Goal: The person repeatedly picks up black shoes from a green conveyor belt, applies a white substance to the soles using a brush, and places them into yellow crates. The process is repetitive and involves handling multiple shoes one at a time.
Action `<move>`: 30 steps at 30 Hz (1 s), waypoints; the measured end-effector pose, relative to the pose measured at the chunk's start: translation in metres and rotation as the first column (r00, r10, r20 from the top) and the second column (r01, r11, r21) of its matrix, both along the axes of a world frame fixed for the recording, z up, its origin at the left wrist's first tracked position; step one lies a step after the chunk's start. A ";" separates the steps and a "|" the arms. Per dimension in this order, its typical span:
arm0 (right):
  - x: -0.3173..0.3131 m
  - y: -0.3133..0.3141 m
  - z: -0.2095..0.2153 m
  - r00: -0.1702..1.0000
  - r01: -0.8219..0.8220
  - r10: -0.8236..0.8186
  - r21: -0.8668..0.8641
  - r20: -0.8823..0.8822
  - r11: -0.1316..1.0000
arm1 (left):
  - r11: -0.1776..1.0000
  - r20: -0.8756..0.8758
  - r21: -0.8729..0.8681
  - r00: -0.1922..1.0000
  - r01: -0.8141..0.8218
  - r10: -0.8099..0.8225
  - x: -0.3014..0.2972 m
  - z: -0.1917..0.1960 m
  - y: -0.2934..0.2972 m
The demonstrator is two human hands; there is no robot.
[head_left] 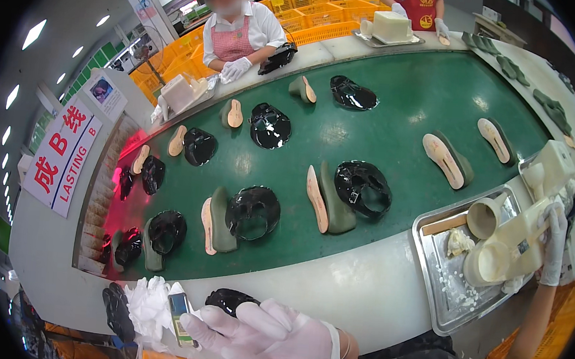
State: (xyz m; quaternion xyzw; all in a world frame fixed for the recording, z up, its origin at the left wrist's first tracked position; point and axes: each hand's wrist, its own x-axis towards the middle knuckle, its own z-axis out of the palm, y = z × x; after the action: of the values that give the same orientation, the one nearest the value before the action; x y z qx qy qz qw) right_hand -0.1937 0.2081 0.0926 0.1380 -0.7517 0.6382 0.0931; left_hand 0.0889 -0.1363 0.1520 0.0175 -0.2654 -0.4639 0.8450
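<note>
Our white-gloved left hand [283, 342] is released in front of a glossy black shoe upper [228, 299], likely set at the white worktop's [347, 282] edge for reach, while we cannot tell our white-gloved right hand's [554, 239] grip.

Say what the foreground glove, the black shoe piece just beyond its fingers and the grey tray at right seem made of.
Glove: thin, matte, whitish; fabric or rubber, its close fit fits either.
Black shoe piece: probably patent leather or synthetic, high-gloss, given sharp highlights.
Grey tray: likely stainless metal, shiny, with bright reflections.
</note>
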 end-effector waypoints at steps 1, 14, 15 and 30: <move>0.001 0.000 0.001 1.000 -0.019 0.019 0.001 0.003 1.000 | 1.000 -0.006 -0.007 1.000 0.015 -0.015 0.001 -0.001 0.000; 0.005 0.000 0.004 1.000 0.013 -0.013 -0.007 0.013 1.000 | 0.970 0.018 -0.187 0.988 0.155 -0.154 0.004 -0.012 -0.005; 0.008 -0.003 0.007 1.000 0.024 -0.024 -0.012 0.018 1.000 | 0.970 0.024 -0.189 0.988 0.154 -0.152 0.005 -0.013 -0.005; 0.007 -0.004 0.007 0.999 0.004 -0.007 0.068 0.034 0.998 | 0.987 0.016 -0.127 0.996 0.093 -0.092 -0.004 0.000 0.008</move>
State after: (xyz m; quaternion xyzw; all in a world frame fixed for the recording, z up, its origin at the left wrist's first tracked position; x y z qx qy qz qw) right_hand -0.1864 0.2041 0.1001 0.1281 -0.7748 0.6142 0.0773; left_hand 0.0851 -0.1287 0.1517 -0.0468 -0.2992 -0.4847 0.8206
